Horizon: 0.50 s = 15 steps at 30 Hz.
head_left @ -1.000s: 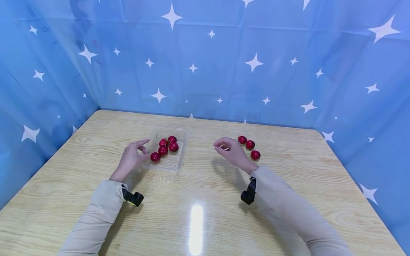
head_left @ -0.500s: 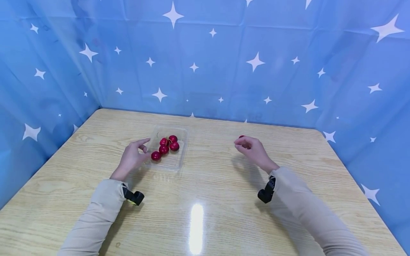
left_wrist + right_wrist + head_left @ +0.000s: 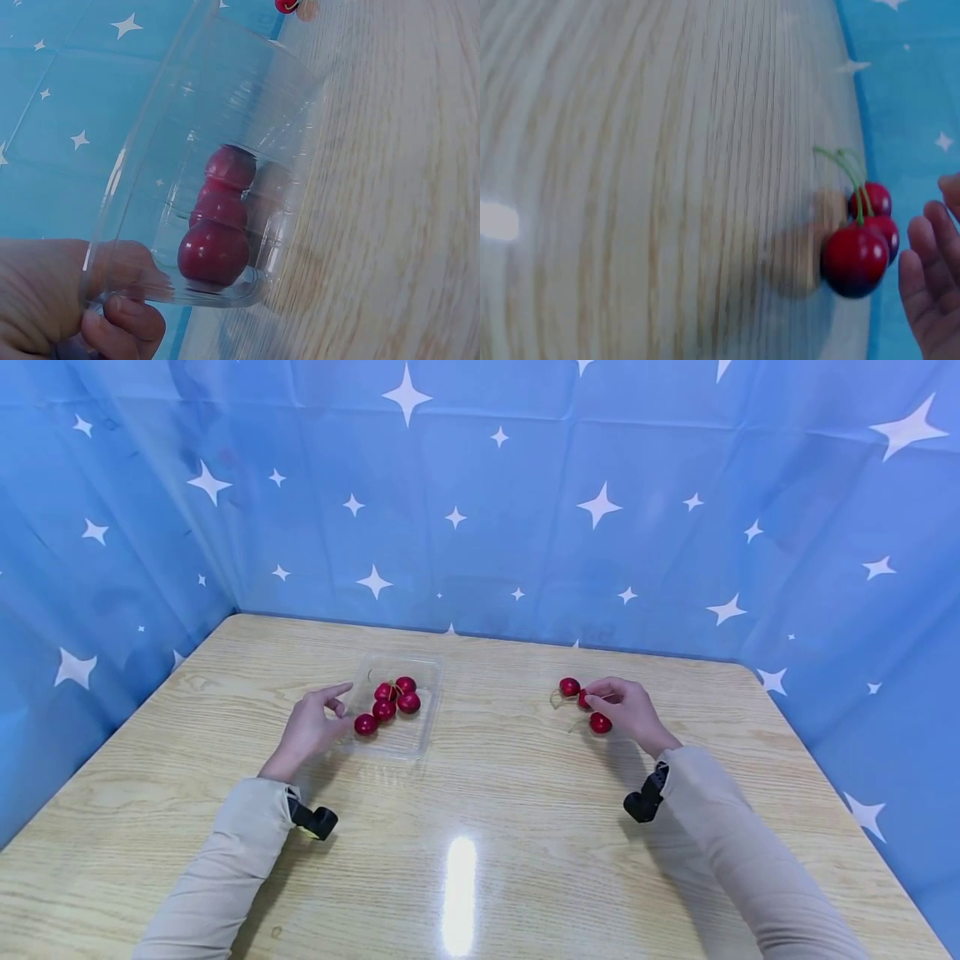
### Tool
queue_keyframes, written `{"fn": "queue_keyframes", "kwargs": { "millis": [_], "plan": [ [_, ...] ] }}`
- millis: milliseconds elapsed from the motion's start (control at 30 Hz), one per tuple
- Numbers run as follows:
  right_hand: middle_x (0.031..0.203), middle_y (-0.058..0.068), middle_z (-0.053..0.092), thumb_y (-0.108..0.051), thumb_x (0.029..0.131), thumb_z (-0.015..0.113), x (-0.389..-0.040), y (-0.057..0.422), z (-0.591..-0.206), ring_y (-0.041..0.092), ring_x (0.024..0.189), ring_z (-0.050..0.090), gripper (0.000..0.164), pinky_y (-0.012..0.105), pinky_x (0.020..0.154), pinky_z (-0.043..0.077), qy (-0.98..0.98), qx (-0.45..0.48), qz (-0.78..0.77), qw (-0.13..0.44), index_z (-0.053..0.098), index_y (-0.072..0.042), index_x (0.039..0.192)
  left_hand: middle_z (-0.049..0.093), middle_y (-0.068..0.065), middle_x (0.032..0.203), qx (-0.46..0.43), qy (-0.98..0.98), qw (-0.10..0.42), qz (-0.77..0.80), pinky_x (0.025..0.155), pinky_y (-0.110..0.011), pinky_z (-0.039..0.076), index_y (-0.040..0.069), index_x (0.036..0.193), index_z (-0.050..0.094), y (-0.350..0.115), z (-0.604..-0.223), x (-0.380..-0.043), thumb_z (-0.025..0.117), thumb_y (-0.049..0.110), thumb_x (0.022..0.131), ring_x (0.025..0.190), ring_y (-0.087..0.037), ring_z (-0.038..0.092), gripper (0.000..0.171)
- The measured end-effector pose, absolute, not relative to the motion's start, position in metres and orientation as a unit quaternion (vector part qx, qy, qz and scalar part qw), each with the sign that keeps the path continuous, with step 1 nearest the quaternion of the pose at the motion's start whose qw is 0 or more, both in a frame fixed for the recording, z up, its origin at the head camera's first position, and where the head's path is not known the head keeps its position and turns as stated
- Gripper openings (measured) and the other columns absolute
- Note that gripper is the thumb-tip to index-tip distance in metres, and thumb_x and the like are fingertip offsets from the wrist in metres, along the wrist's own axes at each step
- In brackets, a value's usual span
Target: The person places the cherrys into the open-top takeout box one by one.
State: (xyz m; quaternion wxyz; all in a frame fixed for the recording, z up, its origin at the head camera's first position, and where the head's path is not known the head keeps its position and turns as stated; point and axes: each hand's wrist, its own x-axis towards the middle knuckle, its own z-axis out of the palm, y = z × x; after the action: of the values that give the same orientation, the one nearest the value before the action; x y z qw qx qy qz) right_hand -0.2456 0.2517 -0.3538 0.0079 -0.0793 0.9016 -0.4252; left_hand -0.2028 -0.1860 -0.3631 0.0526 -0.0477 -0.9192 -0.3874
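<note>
My left hand grips the rim of a clear plastic container at its left side. In the left wrist view, the thumb shows through the clear wall and the other fingers curl at the rim. Several red cherries lie inside the container. On the right, my right hand hovers at three loose cherries, its fingers partly hiding the middle one. The right wrist view shows these fingers apart from the cherries, holding nothing. Green stems stick out from the loose cherries.
A light wood-grain table carries everything. Behind it and at both sides hangs a blue curtain with white stars. A bright light reflection lies on the table's near middle.
My right hand has moved right, across to the loose cherries, and its fingers have spread at the middle one. The left hand and the container keep their place.
</note>
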Motion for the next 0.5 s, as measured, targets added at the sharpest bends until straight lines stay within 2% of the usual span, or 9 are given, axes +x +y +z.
{"fn": "queue_keyframes", "kwargs": {
  "millis": [100,267,367,500],
  "plan": [
    [0.101,0.016,0.058,-0.022,0.087,0.054,-0.246,0.256,-0.357,0.026,0.091,0.052,0.031,0.033,0.075,0.043,0.900,-0.065,-0.430,0.003,0.057,0.000,0.109,0.053,-0.009,0.078,-0.047,-0.919,0.051,-0.388,0.042,-0.024,0.030,-0.004,0.127,0.045,-0.186,-0.364,-0.203,0.059,0.004,0.077,0.045,-0.013,0.033,0.052],
    [0.098,0.006,0.058,-0.029,0.084,0.058,-0.246,0.261,-0.365,0.020,0.091,0.051,0.033,0.025,0.069,0.044,0.898,-0.045,-0.437,-0.005,0.058,-0.006,0.107,0.052,-0.009,0.078,-0.045,-0.919,0.049,-0.389,0.042,-0.024,0.030,-0.003,0.127,0.045,-0.185,-0.363,-0.202,0.059,0.004,0.077,0.045,-0.012,0.033,0.052],
    [0.100,0.008,0.056,-0.030,0.083,0.060,-0.246,0.263,-0.368,0.022,0.091,0.049,0.035,0.027,0.067,0.044,0.897,-0.055,-0.438,0.003,0.057,-0.004,0.106,0.052,-0.009,0.078,-0.047,-0.919,0.050,-0.389,0.042,-0.024,0.030,-0.004,0.127,0.045,-0.185,-0.362,-0.203,0.059,0.004,0.077,0.045,-0.013,0.033,0.052],
    [0.106,0.013,0.054,-0.024,0.083,0.060,-0.245,0.263,-0.368,0.026,0.094,0.048,0.035,0.033,0.072,0.043,0.898,-0.068,-0.434,0.026,0.056,-0.001,0.109,0.052,-0.009,0.078,-0.048,-0.919,0.050,-0.388,0.043,-0.025,0.030,-0.004,0.127,0.044,-0.185,-0.362,-0.202,0.058,0.004,0.077,0.046,-0.013,0.034,0.052]
  ]
}}
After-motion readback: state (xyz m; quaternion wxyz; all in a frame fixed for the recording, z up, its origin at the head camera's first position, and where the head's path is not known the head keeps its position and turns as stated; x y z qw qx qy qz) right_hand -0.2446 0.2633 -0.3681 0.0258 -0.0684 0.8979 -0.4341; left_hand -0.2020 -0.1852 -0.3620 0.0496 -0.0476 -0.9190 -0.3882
